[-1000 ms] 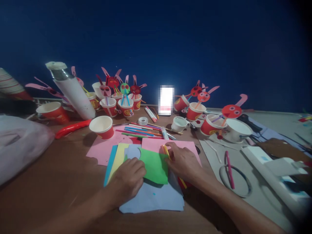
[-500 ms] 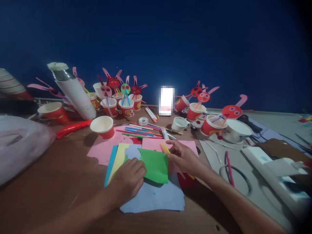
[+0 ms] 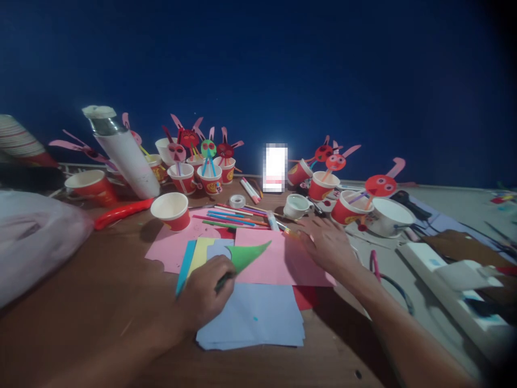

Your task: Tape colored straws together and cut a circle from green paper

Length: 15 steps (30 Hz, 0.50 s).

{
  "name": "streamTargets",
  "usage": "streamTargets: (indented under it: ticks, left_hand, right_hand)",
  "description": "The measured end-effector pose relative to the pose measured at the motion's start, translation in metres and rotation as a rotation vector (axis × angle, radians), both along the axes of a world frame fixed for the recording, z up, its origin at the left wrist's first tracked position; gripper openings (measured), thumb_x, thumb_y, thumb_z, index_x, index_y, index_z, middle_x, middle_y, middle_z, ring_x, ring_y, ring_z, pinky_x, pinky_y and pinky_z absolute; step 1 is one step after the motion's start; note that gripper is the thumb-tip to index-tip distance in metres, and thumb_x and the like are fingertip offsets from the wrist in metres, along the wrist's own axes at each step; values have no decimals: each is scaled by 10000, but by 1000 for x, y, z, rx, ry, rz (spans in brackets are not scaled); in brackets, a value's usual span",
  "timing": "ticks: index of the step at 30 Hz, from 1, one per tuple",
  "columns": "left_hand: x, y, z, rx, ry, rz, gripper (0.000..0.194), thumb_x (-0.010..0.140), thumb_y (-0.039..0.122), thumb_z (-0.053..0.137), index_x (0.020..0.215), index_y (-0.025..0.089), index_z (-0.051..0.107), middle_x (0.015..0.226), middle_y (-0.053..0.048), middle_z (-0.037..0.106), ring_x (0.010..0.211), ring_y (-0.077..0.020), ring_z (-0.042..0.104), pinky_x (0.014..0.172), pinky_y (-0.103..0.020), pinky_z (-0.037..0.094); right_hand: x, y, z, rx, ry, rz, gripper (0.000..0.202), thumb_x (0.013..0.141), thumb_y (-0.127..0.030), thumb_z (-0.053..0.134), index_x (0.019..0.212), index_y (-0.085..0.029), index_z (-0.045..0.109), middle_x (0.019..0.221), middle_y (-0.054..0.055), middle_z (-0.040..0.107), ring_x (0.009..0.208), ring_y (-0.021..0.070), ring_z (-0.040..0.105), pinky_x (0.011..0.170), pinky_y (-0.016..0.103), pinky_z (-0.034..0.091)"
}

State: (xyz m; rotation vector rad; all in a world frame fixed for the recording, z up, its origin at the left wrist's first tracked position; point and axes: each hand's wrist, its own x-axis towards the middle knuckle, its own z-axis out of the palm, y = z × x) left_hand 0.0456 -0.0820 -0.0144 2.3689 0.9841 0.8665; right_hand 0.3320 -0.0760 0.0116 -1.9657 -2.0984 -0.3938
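Note:
My left hand [image 3: 212, 288] is closed around a sheet of green paper [image 3: 246, 257], whose free corner points up and to the right. Under that hand lie blue, yellow and pale blue-grey sheets [image 3: 258, 315]. My right hand [image 3: 329, 245] reaches over the right part of a pink sheet [image 3: 278, 258], its fingers smeared by motion. Close to its fingertips shows a blurred yellow stick-like piece [image 3: 288, 230]; whether the fingers hold it is unclear. A glue stick [image 3: 272, 221] and several coloured straws [image 3: 230, 216] lie just beyond the papers.
Paper cups with rabbit-faced figures [image 3: 210, 178] line the back. An upright paper cup [image 3: 172, 213], a leaning white bottle [image 3: 125, 156] and a plastic bag [image 3: 40, 242] are at left. A small white cup [image 3: 297, 206], a white bowl [image 3: 391, 218] and a power strip [image 3: 428, 264] stand right.
My right hand has moved right, and the orange and yellow straws it held no longer stand over the pink sheet. My left hand has shifted left, drawing back and folding up the green paper.

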Motion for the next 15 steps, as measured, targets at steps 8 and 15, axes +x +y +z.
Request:
streamTargets:
  ticks: [8,15]
  left_hand:
    - [-1,4,10,49,-214,73,112,798,74,502,823,183,491,774,5,513,698,-104,504,641,-223,412]
    - [-2,2,4,98,-174,-62,179,756,4,487,803,176,487,763,-18,513,736,-135,487,658,-269,401]
  right_hand:
    - [-3,3,-13,-66,47,165,220,843,-365,515,964,-208,609,935,60,665,909,222,559,808,343,292]
    - [-17,-3,-5,-86,76,195,131,850,-251,492,833,-196,610,810,39,665,810,192,567,753,324,264]
